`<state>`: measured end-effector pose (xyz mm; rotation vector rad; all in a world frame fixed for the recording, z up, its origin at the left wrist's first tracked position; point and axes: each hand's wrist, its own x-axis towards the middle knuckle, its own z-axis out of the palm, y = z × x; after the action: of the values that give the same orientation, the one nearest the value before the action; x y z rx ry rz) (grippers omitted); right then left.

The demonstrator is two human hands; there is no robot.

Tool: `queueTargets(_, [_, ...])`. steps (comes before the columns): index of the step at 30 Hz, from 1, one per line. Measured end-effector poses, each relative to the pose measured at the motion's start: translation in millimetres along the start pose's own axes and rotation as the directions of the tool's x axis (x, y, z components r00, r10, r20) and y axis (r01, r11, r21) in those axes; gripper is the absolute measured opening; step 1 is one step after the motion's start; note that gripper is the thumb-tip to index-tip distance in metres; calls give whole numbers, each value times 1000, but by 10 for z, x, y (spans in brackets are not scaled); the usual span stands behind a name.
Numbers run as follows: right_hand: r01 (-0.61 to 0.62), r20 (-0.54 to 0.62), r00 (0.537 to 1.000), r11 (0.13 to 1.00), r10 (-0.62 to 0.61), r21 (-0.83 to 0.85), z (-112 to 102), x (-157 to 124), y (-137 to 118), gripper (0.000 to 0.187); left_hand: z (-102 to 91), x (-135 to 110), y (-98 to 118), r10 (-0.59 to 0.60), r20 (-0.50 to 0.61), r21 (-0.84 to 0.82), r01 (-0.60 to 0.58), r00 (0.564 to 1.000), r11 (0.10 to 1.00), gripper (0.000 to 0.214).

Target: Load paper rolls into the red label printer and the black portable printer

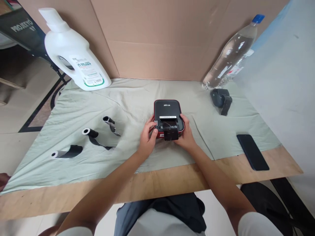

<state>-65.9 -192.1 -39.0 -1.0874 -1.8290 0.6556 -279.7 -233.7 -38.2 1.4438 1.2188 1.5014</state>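
A small black label printer (pixel 166 109) with red edges rests on the pale cloth in front of me. A strip of dark film (pixel 171 131) hangs out of the slot at its near end. My left hand (pixel 148 136) grips the left side, its thumb near the front corner and a finger on a grey tab. Around the right side is my right hand (pixel 186 132), with some fingers hidden under the near edge. To the left lie three rolls of dark film, partly unwound: a far one (pixel 107 119), a middle one (pixel 91 132) and a near one (pixel 69 153).
A white detergent bottle (pixel 71 49) stands at the back left by the cardboard wall (pixel 157 42). Clear plastic bottles (pixel 228 55) stand at the back right, near a dark tape dispenser-like object (pixel 221 100). A black phone (pixel 252 152) lies by the right front edge.
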Motion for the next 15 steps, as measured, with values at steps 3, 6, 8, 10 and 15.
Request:
queueTargets(3, [11,0,1000,1000,-11,1,-11,17,-16,104,5,13,-11,-4,11,27,4,1000,1000,36])
queueTargets(6, [18,2,1000,1000,-18,10,-19,24,-26,102,9,14,-19,-6,20,54,5,1000,999,39])
queueTargets(8, [13,2,1000,1000,-13,13,-22,22,-24,100,8,9,-19,-5,25,64,4,1000,998,40])
queueTargets(10, [12,1,1000,1000,-12,15,-24,18,-22,99,6,7,-16,-7,27,68,6,1000,998,40])
queueTargets(15, [8,14,1000,1000,-8,10,-37,29,-36,101,4,24,-32,-24,27,59,22,999,998,38])
